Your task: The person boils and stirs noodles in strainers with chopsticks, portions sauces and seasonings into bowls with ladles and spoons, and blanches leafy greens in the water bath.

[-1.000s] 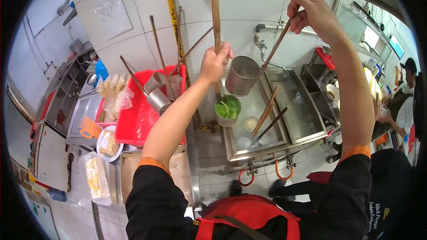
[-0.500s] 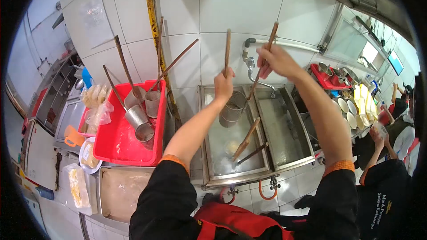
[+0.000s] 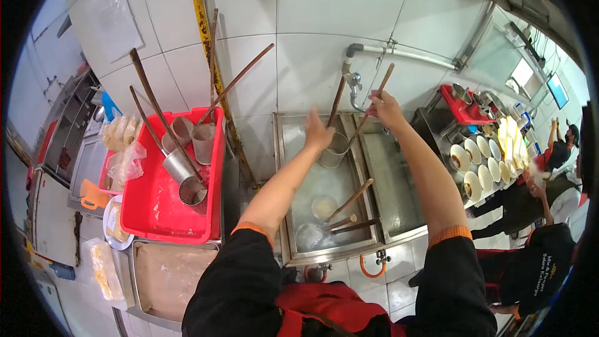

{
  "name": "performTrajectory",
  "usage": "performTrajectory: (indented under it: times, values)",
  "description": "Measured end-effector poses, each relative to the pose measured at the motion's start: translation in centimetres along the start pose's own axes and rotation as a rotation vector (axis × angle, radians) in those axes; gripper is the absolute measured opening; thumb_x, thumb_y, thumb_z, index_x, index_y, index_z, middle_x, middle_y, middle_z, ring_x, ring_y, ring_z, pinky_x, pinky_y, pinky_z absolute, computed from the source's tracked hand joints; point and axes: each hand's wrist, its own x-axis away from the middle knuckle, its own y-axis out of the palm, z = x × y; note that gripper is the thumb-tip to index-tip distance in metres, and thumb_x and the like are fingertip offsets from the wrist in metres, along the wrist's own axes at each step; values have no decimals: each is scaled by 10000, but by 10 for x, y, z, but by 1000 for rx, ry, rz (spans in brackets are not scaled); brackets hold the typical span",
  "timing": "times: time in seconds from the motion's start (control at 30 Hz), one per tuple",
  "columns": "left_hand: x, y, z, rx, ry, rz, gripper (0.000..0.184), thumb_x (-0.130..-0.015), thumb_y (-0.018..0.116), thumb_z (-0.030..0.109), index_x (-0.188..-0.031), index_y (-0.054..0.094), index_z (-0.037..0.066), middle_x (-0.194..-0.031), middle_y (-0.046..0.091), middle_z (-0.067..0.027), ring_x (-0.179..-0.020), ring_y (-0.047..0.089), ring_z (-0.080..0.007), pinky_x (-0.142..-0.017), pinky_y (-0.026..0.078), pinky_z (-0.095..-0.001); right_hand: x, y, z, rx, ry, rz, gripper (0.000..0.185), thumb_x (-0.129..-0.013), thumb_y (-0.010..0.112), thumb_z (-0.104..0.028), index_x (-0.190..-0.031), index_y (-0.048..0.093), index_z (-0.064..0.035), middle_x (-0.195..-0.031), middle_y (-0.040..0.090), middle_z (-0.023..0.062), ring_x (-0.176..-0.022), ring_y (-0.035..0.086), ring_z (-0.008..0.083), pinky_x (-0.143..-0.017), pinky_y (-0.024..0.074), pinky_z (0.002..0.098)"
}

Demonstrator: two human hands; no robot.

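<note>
My right hand (image 3: 388, 111) is closed around the wooden handle (image 3: 364, 122) of a mesh noodle strainer (image 3: 334, 156). That strainer hangs over the left basin of a steel cooker (image 3: 306, 193), which holds steaming cloudy water. My left hand (image 3: 318, 133), slightly blurred, is beside the strainer with its fingers apart, holding nothing. Just behind it a second wooden handle (image 3: 337, 101) leans up towards the wall; whether its basket is the same one or another is hidden. Lower in the basin, more strainers stand in the water, their wooden handles (image 3: 353, 201) resting towards the right rim.
To the left, a red tub (image 3: 168, 212) holds several long-handled strainers. A metal tray (image 3: 175, 274) lies in front of it. A tap (image 3: 354, 84) is on the wall behind. Several bowls (image 3: 472, 151) stand at the right, near other people (image 3: 543, 168).
My left hand has let go of a handle and opened. My right hand, still gripping its handle, has moved lower. The view has shifted slightly, showing more bowls at the right.
</note>
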Motion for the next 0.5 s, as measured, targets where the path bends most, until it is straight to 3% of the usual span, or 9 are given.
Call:
performTrajectory:
  times: [0.03,0.07,0.13,0.17,0.23,0.33,0.4,0.47,0.5]
  values:
    - [9,-8,6,-152,133,227,609,-843,628,275,-1330,380,6,-1281,464,-192,-1212,443,-304,-1041,326,-408,4,-2,7,-42,-14,33,320,-900,574,-228,-1075,539,38,-980,617,161,-754,647,250,-652,529,351]
    - [20,-35,32,5,147,153,675,-825,648,290,-1352,348,-6,-1334,407,-188,-1267,372,-320,-1075,269,-427,2,-6,11,-51,-17,33,320,-900,574,-228,-1075,539,38,-980,617,161,-754,647,250,-652,529,351]
    - [66,-102,88,137,256,80,818,-776,707,344,-1382,295,-20,-1393,354,-180,-1318,311,-333,-1106,218,-447,-4,-17,20,500,-116,5,496,-845,646,-294,-1181,488,34,-1109,543,221,-994,581,334,-815,487,418]
    - [94,-120,108,114,356,84,896,-745,745,383,-1390,274,-21,-1400,358,-176,-1314,320,-329,-1104,224,-449,-8,-21,22,489,-129,7,496,-845,646,-294,-1181,488,34,-1109,543,221,-994,581,334,-815,487,418]
    - [151,-117,150,678,388,-191,1018,-682,792,468,-1406,250,-2,-1431,322,-171,-1307,329,-304,-1116,202,-431,-4,-26,31,727,-424,68,534,-821,678,-344,-1154,488,27,-1021,585,190,-858,626,280,-769,516,384]
    - [212,-76,172,463,329,-360,1077,-672,796,518,-1420,215,5,-1381,404,-171,-1219,435,-256,-1064,299,-404,6,-41,10,529,-162,-147,746,-796,696,-388,-1329,363,15,-1192,442,304,-1096,495,415,-929,430,444]
    - [236,-36,164,214,6,-225,814,-747,747,509,-1299,428,4,-1064,621,-126,-978,589,-199,-898,438,-354,12,-57,11,472,-169,-125,786,-790,699,-412,-1351,345,11,-1194,442,301,-1100,493,416,-936,427,440]
    - [234,-15,132,406,-426,-201,436,-839,682,444,-944,609,27,-682,608,-25,-657,586,-146,-618,457,-317,36,-76,7,435,-174,-75,794,-805,685,-441,-1375,357,4,-1246,426,264,-1057,529,359,-926,437,399]
    - [222,-8,132,236,-407,15,388,-870,652,411,-798,566,40,-606,542,1,-571,525,-125,-543,408,-309,51,-92,6,426,-168,-77,794,-805,685,-441,-1375,357,4,-1246,426,264,-1057,529,359,-926,437,399]
